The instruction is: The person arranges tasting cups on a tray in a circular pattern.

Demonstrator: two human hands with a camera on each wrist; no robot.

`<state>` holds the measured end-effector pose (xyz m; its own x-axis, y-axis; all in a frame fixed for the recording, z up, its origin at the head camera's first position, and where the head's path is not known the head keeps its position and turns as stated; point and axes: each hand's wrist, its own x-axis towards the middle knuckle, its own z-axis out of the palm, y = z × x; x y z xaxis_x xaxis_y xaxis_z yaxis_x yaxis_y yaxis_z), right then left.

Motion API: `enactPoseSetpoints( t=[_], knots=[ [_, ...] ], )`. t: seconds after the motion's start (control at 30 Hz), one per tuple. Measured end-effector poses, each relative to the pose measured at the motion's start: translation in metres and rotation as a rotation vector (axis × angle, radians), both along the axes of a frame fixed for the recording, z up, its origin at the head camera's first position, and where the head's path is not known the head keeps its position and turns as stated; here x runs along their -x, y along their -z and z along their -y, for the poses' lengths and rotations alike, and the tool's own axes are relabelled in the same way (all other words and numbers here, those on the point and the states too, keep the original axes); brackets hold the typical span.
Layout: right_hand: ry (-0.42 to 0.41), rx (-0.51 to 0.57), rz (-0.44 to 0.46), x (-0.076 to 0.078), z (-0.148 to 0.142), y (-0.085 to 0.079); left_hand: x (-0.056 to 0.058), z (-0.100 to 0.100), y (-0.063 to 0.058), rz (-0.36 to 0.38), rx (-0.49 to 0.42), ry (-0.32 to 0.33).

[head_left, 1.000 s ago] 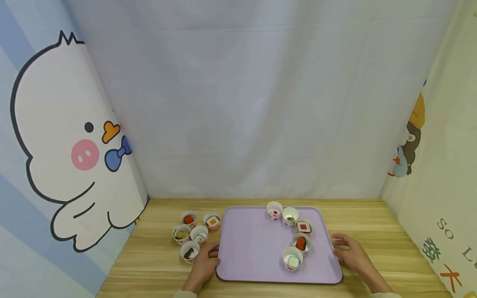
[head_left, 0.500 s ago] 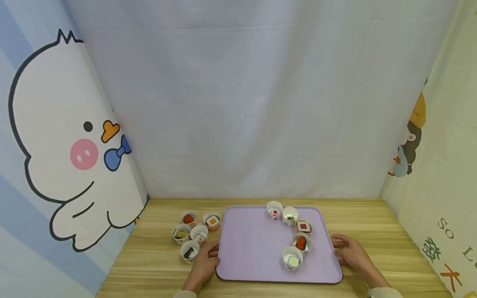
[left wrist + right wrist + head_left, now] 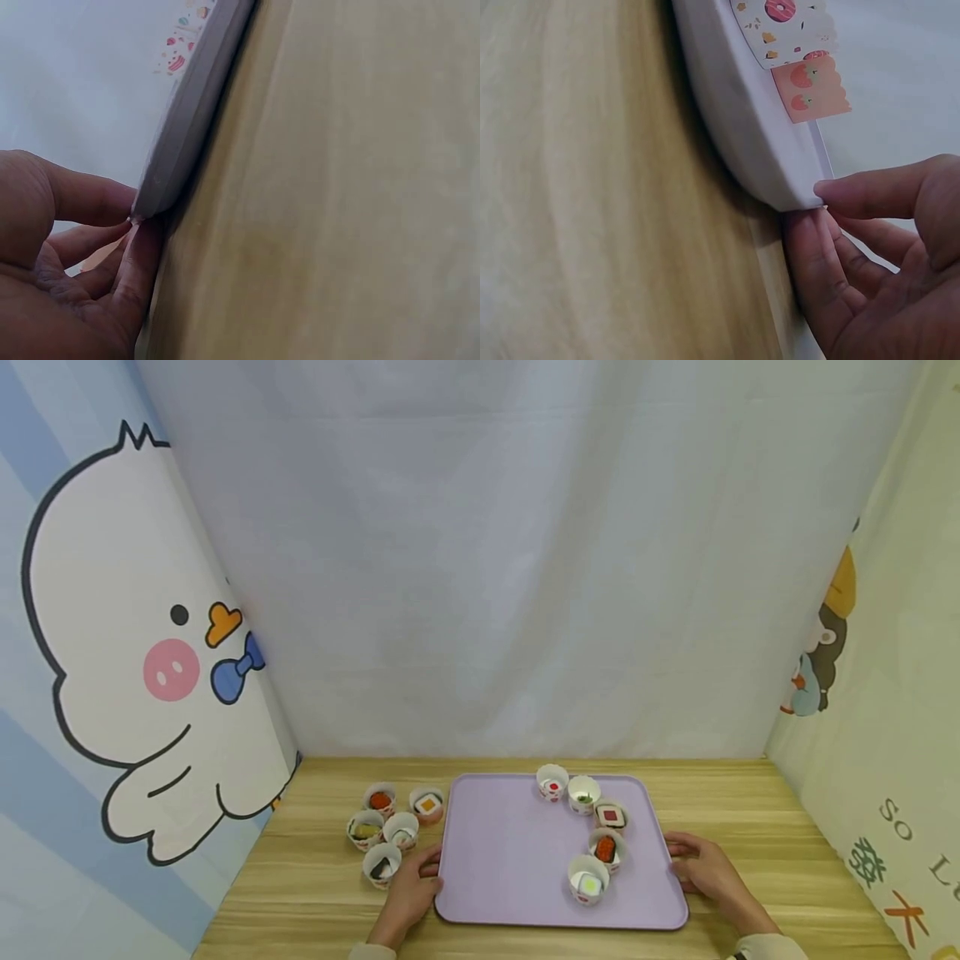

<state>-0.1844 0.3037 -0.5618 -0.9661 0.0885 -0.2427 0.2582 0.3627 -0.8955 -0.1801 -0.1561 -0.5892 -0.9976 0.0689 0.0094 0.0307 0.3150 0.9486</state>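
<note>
Five cups point(image 3: 588, 882) sit mostly toward the right edge of the tray point(image 3: 510, 860) — left hand point(image 3: 412, 888) and right hand point(image 3: 708, 868) pinch opposite edges; uneven lifting could slide them.

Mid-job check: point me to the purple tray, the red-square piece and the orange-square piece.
Purple tray point(image 3: 510, 853): head view, bare floor.
Red-square piece point(image 3: 611, 816): head view, centre of its red square.
Orange-square piece point(image 3: 428, 806): head view, centre of its orange square.

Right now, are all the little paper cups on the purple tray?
No, the paper cup holding the orange-centred piece stands on the wooden table, left of the purple tray.
</note>
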Motion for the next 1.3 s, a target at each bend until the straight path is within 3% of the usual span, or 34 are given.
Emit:
enactPoseSetpoints(
  t=[0.23,0.5,0.7,0.87,1.03,1.17,1.3],
  knots=[
    [0.002,-0.002,-0.012,-0.001,-0.001,0.003,-0.005,-0.001,-0.001,-0.034,0.050,-0.033],
    [-0.003,0.022,-0.011,-0.001,-0.002,0.005,-0.020,-0.004,-0.016,-0.108,0.140,-0.073],
    [-0.003,0.032,-0.004,0.000,-0.001,0.004,-0.034,-0.006,-0.037,-0.205,0.201,-0.110],
    [0.005,0.031,-0.004,0.000,-0.002,0.004,-0.042,0.000,-0.052,-0.283,0.210,-0.170],
    [0.001,0.037,0.005,0.000,-0.003,0.005,-0.047,0.009,-0.060,-0.345,0.256,-0.301],
    [-0.005,0.036,0.004,0.000,-0.004,0.006,-0.048,0.019,-0.063,-0.356,0.288,-0.383],
    [-0.003,0.045,-0.003,0.000,-0.004,0.007,-0.048,0.031,-0.063,-0.318,0.283,-0.406]
  ],
)
